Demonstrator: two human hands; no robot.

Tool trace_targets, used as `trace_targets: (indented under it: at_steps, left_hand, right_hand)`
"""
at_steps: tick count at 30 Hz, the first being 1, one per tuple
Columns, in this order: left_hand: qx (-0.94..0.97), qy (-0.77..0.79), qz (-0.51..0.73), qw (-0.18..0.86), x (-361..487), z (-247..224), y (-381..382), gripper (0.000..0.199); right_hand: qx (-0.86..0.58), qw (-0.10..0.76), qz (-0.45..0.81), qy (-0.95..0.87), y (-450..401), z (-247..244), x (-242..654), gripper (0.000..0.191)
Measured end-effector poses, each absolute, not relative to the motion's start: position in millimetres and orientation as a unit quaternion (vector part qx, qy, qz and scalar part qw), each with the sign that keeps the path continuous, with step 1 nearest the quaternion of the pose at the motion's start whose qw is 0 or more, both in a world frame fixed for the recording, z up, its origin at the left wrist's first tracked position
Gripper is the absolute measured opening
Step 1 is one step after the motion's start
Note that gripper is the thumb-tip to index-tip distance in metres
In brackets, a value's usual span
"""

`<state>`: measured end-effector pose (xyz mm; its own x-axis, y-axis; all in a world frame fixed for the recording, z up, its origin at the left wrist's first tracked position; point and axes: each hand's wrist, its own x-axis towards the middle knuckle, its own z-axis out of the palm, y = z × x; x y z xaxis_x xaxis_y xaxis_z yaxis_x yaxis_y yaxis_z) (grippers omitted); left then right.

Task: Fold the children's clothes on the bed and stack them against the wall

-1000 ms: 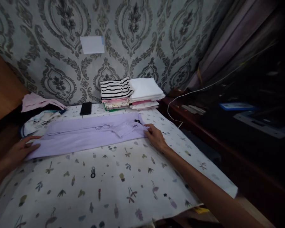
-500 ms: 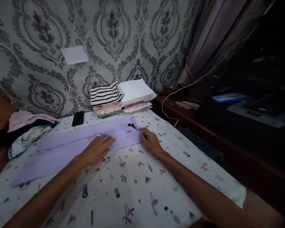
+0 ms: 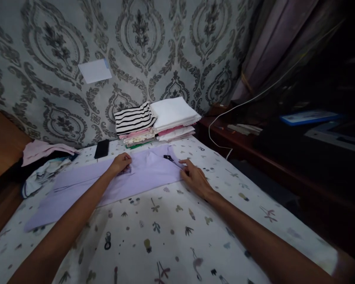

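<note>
A lavender garment (image 3: pixel 154 169) lies folded lengthwise across the patterned sheet, with a dark neck label (image 3: pixel 168 157) showing near its right end. My left hand (image 3: pixel 121 163) is over the middle of the garment, fingers curled together on a pinch of its cloth. At the collar end, my right hand (image 3: pixel 197 179) holds the garment's edge between thumb and fingers.
Behind the garment stand two folded stacks, one topped by a striped cloth (image 3: pixel 134 119), the other by a white cloth (image 3: pixel 176 112). A black phone (image 3: pixel 101 149) and a loose clothes pile (image 3: pixel 45 171) are at left. A white cable (image 3: pixel 211 132) hangs by the dark red ledge (image 3: pixel 239 144).
My left hand has gone from lying flat on the garment to pinching its cloth, a little farther back and left. My right hand stays at the collar end. The view has shifted slightly.
</note>
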<state>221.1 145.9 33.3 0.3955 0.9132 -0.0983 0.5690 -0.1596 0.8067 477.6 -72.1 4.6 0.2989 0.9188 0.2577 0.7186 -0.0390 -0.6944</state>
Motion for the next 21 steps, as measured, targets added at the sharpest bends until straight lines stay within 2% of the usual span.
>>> trace_targets:
  at_steps: [7, 11, 14, 16, 21]
  left_hand:
    - [0.759, 0.474, 0.242, 0.374, 216, 32, 139, 0.011]
    - [0.819, 0.449, 0.246, 0.258, 211, 29, 135, 0.005]
    - [0.863, 0.422, 0.251, 0.124, 206, 30, 123, 0.017]
    - [0.874, 0.402, 0.261, 0.075, 202, 33, 108, 0.027]
    - [0.92, 0.307, 0.23, 0.082, 187, 36, 66, 0.039]
  right_hand:
    - [-0.71, 0.38, 0.13, -0.578, -74, 5, 478, 0.037]
    - [-0.712, 0.379, 0.142, -0.574, -77, 7, 478, 0.035]
    - [-0.71, 0.38, 0.149, -0.574, -79, 9, 478, 0.033]
    - [-0.712, 0.382, 0.151, -0.569, -80, 10, 479, 0.033]
    - [-0.755, 0.382, 0.128, -0.518, -79, 11, 488, 0.032]
